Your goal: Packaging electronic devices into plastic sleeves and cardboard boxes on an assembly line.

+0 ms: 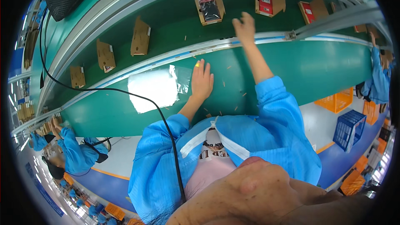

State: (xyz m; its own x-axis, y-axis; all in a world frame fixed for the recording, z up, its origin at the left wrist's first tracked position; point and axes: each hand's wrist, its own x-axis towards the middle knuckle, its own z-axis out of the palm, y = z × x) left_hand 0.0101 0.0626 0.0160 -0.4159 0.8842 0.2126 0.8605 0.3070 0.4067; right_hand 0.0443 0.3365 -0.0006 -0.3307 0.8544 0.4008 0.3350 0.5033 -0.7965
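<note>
The left hand [201, 84] rests fingers-extended beside the clear bags [153, 89], centre-left, while the right hand [246, 29], half-curled (grip indiscernible), is near the open carton [219, 2], upper centre, which a sideways sweep could knock askew.

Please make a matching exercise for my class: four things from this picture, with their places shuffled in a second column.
1. left hand
2. right hand
3. black cable
4. blue crate

A. on the floor, far right
B. near the open cartons
C. passing in front of the plastic bags
D. on the green tabletop

Pairs: 1-D, 2-B, 3-C, 4-A
</note>
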